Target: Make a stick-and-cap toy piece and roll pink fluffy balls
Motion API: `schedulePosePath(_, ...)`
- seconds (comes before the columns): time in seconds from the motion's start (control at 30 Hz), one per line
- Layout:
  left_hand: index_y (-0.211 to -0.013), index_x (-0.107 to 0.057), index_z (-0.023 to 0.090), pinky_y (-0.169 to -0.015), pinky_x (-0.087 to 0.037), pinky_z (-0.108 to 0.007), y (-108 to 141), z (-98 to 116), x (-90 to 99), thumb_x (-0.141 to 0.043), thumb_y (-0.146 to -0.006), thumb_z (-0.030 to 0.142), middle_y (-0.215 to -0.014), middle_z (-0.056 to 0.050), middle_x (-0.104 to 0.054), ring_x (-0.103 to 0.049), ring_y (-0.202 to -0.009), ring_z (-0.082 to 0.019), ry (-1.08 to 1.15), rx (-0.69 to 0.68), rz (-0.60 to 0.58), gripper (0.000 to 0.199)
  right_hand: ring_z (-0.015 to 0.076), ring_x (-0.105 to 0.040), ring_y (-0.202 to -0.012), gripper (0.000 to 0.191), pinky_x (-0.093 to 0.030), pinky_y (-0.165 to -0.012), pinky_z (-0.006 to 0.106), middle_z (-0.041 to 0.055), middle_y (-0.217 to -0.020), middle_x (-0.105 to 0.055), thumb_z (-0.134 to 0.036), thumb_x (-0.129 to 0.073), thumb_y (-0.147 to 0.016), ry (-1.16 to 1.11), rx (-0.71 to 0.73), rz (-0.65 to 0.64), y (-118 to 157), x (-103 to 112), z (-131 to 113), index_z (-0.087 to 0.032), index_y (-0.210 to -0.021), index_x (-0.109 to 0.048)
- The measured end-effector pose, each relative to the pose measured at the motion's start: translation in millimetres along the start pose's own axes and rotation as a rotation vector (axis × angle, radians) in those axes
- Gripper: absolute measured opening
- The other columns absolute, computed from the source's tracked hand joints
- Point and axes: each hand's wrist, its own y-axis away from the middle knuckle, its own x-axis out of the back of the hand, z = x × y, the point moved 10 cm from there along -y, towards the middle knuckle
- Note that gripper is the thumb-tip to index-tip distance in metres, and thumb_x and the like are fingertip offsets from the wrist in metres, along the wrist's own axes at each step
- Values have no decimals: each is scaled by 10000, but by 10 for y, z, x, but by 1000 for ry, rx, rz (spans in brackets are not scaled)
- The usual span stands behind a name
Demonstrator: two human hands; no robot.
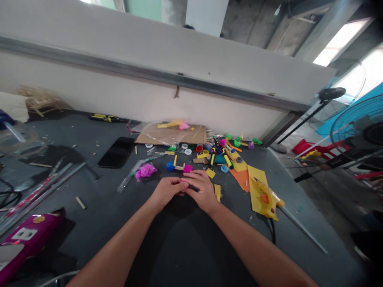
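My left hand (166,190) and my right hand (203,190) meet over the dark table, fingertips pinched together on a small pink piece (184,183). Fingers cover most of it; it looks like soft clay. Just beyond them lies a small assembly with a blue cap (170,166), a pink cap (188,168) and a wooden stick (179,168) between. A clear bag holding a magenta clay lump (145,171) is left of my hands. Yellow paper scraps (217,192) lie close to my right hand.
A yellow glue gun (267,197) rests on yellow sheets (254,187) at right. Bottle caps (199,148) and pliers (226,157) lie behind my hands. A black phone (116,152) and a magenta device (32,239) are at left. A white partition (149,95) borders the back.
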Motion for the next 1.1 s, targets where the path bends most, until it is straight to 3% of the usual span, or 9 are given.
schedulePosePath(0.27, -798, -702, 157, -659, -479, -236, 20, 29, -16, -703, -672, 350, -710, 8, -646, -572, -646, -105, -19, -4, -3, 231, 196, -555, -1025, 148, -428, -924, 390, 16, -1020, -681, -262, -650, -786, -22, -34, 20, -10, 22, -6, -266, -932, -673)
schedulePosePath(0.4, -756, -697, 152, -627, -461, -215, 23, 51, -20, -699, -675, 325, -645, 19, -626, -551, -602, -91, -49, -26, -7, 191, 196, -568, -1011, 162, -426, -923, 398, 21, -1016, -685, -238, -648, -779, -15, -6, 3, -11, -2, -54, -266, -937, -667)
schedulePosePath(0.93, -814, -708, 129, -687, -517, -297, 19, 33, 39, -702, -675, 394, -720, -58, -692, -615, -673, -145, 69, 13, 8, 300, 212, -575, -1024, 164, -420, -924, 419, 26, -1000, -688, -322, -653, -783, -39, -84, 54, 3, 109, 80, -285, -940, -683)
schedulePosePath(1.1, -739, -699, 120, -679, -514, -289, 13, 28, 40, -713, -663, 398, -674, -46, -674, -602, -640, -134, 35, 5, -2, 288, 202, -561, -1030, 187, -411, -933, 399, 26, -1007, -684, -319, -670, -768, -45, -76, 42, -1, 116, 56, -268, -948, -674)
